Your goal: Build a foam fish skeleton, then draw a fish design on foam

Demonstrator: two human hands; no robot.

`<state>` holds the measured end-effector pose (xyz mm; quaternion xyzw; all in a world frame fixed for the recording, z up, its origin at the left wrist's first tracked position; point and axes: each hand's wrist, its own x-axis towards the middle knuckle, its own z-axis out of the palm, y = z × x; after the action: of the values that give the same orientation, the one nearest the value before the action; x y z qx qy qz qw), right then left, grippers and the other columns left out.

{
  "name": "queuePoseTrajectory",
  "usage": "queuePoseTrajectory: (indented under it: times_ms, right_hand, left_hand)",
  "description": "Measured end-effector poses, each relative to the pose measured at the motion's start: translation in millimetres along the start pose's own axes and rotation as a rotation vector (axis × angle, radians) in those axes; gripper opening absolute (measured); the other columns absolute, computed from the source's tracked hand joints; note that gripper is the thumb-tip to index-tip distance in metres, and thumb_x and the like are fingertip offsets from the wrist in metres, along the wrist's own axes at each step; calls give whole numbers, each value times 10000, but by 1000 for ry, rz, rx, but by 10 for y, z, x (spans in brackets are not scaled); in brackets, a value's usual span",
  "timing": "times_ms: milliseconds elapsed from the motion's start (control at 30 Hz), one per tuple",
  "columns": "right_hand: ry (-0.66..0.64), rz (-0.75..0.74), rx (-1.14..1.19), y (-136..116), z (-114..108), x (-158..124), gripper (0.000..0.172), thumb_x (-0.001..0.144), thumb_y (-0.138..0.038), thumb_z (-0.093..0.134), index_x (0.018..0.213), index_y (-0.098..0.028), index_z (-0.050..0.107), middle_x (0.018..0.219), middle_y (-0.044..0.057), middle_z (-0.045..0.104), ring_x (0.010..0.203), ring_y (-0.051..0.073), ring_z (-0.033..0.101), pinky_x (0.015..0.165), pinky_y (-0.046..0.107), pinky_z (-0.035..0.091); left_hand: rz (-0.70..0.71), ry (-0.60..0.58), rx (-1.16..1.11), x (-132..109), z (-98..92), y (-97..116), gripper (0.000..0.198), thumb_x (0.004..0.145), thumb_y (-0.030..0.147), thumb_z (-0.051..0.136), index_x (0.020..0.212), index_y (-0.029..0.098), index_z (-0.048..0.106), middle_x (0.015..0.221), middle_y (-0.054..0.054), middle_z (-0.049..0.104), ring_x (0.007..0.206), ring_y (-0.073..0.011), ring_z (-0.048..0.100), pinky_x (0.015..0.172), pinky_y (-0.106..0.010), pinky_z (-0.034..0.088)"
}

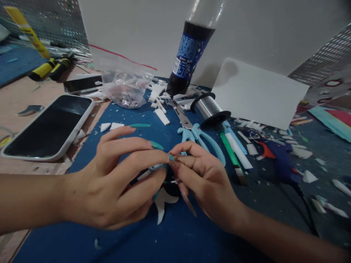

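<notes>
My left hand (120,179) and my right hand (204,179) meet over the blue mat (153,237), fingertips pinched together on a small dark craft piece (170,188) with a white foam shape (161,204) sticking out below it. Both hands have long teal nails. Most of the small piece is hidden by my fingers. Just beyond my right hand lie light blue scissors (196,133).
A phone in a white case (48,128) lies at left. A clear bag (124,86), a dark soda bottle (189,54), a wire spool (210,109), a white sheet (257,93), a green cutter (231,155) and a glue gun (279,162) surround the mat. White foam scraps are scattered about.
</notes>
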<state>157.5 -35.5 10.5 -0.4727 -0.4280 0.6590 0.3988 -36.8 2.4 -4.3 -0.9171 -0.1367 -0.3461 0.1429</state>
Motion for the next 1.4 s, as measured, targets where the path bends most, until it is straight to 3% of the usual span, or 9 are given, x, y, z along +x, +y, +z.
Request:
queuePoseTrajectory:
  times_ms: [733, 1400]
  right_hand:
    - [8, 25, -4, -10, 5, -18, 128, 844, -233, 611, 854, -207, 486, 424, -120, 495, 309, 34, 399, 387, 186, 345]
    - [17, 11, -40, -19, -4, -10, 121, 835, -236, 609, 839, -204, 493, 455, -110, 483, 325, 35, 397, 401, 206, 344]
  left_hand:
    - [-34, 20, 6, -12, 3, 17, 212, 784, 239, 503, 936, 207, 648, 1093, -73, 621, 1017, -260, 527, 1043, -489, 391]
    - [-15, 7, -32, 1, -11, 19, 198, 765, 177, 561, 935, 138, 654, 1111, -94, 596, 1052, -262, 512, 1010, -500, 390]
